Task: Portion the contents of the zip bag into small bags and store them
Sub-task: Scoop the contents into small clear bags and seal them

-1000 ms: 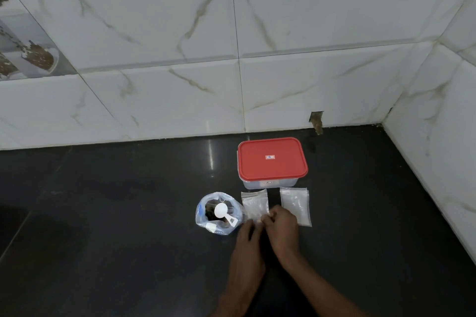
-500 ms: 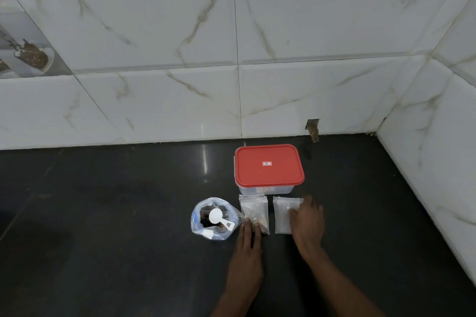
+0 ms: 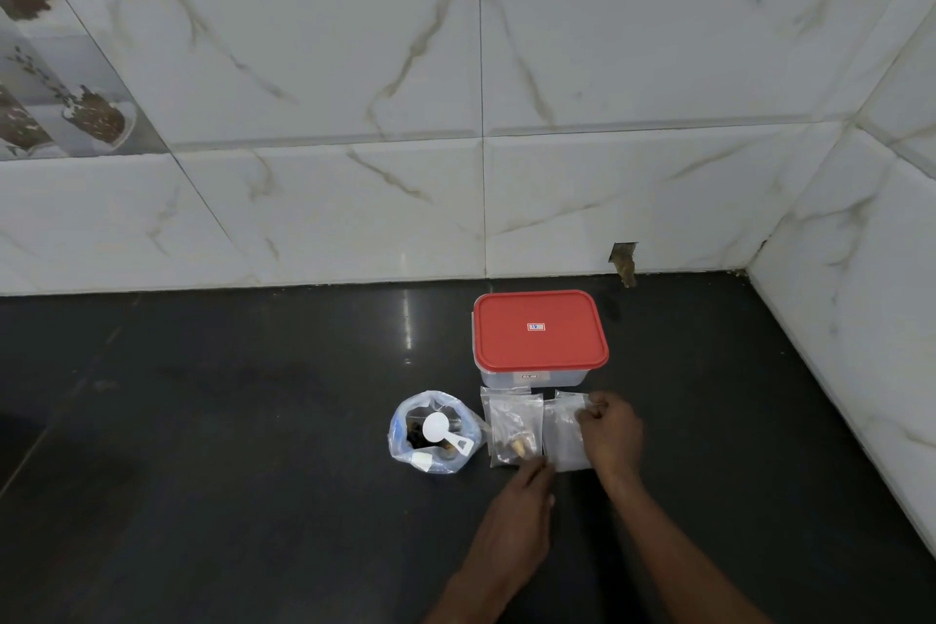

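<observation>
The open clear plastic zip bag point(image 3: 433, 431) stands on the black countertop point(image 3: 228, 471), left of two small bags, with its rim rolled down. A white plastic scoop point(image 3: 439, 427) lies in its mouth and hides most of the dark contents, which we cannot identify. Just beside it lies the left small clear bag point(image 3: 509, 421), flat, with a few brown pieces at its near end. The right small clear bag point(image 3: 563, 438) touches it. The right hand point(image 3: 610, 436) covers that bag's right edge, fingers curled and pinching its far corner. The left hand point(image 3: 521, 517) reaches to the bags' near edges. Its fingertips are blurred, so we cannot tell whether they press or pinch. Behind the bags stands the clear rectangular box with a red lid point(image 3: 539, 329). Its lid sticker and front label are too small for us to read.
</observation>
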Demonstrator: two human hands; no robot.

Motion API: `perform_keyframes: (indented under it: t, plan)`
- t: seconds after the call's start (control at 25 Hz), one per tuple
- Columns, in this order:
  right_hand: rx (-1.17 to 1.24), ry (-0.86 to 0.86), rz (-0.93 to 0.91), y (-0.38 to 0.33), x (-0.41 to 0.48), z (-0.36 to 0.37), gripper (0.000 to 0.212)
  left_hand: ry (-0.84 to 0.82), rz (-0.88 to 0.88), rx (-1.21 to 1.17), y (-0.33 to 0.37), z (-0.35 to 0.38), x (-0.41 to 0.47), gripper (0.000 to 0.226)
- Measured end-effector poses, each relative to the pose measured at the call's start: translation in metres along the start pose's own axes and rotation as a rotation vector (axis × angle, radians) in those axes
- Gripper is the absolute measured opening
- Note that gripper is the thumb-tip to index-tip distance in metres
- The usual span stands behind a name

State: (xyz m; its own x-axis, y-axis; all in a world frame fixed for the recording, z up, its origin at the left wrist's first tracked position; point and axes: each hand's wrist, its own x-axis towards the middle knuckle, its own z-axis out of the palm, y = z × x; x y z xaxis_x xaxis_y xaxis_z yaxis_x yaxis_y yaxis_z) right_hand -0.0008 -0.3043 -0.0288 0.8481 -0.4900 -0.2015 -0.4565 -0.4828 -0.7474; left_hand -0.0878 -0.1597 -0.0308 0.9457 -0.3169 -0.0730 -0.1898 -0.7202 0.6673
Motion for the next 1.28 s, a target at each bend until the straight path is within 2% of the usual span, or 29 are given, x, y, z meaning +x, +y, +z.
perform_keyframes:
  t: [0.08,0.16,0.28,0.4,0.48,0.52,0.6,0.68,0.8,0.88,1.0,1.08,1.16,1.24,1.28]
  plan:
    - [-0.042,-0.013,-0.042,0.002,0.0,0.001,0.005,-0.044,-0.006,0.007,-0.003,0.004,-0.003,0.053]
    - [-0.125,-0.036,-0.066,0.006,0.0,0.004,0.01,-0.104,0.01,0.058,-0.005,0.009,-0.006,0.059]
    - [-0.063,-0.069,-0.041,0.004,-0.002,0.004,0.018,-0.08,0.068,0.138,-0.014,0.022,-0.006,0.058]
    - [0.093,-0.045,-0.072,-0.008,-0.014,-0.016,0.008,-0.023,-0.031,-0.127,0.006,0.008,-0.006,0.041]
    - [0.229,-0.015,-0.114,-0.015,-0.03,-0.033,0.014,0.167,-0.11,-0.345,0.02,-0.007,0.0,0.029]
    - [0.295,-0.017,-0.148,-0.019,-0.041,-0.039,0.015,0.247,-0.168,-0.49,0.027,-0.015,0.005,0.035]
    - [0.418,-0.053,-0.215,-0.025,-0.064,-0.045,0.018,0.273,-0.267,-0.699,0.034,-0.032,0.017,0.07]
    - [0.483,-0.083,-0.282,-0.031,-0.085,-0.042,0.018,0.243,-0.306,-0.773,0.036,-0.048,0.025,0.071]
    - [0.508,-0.13,-0.353,-0.036,-0.101,-0.033,0.021,0.341,-0.33,-0.762,0.027,-0.055,0.026,0.081]
    - [0.514,-0.219,-0.37,-0.036,-0.103,-0.028,0.025,0.4,-0.332,-0.765,0.023,-0.054,0.019,0.088]
    - [0.573,-0.342,-0.327,-0.041,-0.103,-0.029,0.033,0.485,-0.324,-0.694,0.021,-0.06,0.005,0.101]
    - [0.66,-0.337,-0.274,-0.053,-0.101,-0.035,0.032,0.513,-0.265,-0.603,0.018,-0.062,-0.003,0.109]
    - [0.566,-0.368,-0.373,-0.069,-0.097,-0.04,0.021,0.505,-0.185,-0.54,0.013,-0.061,-0.01,0.109]
    - [0.152,-0.476,-0.642,-0.078,-0.092,-0.043,0.012,0.49,-0.12,-0.489,0.01,-0.057,-0.015,0.104]
    - [-0.063,-0.546,-0.724,-0.08,-0.089,-0.041,0.022,0.488,-0.103,-0.485,0.009,-0.055,-0.017,0.102]
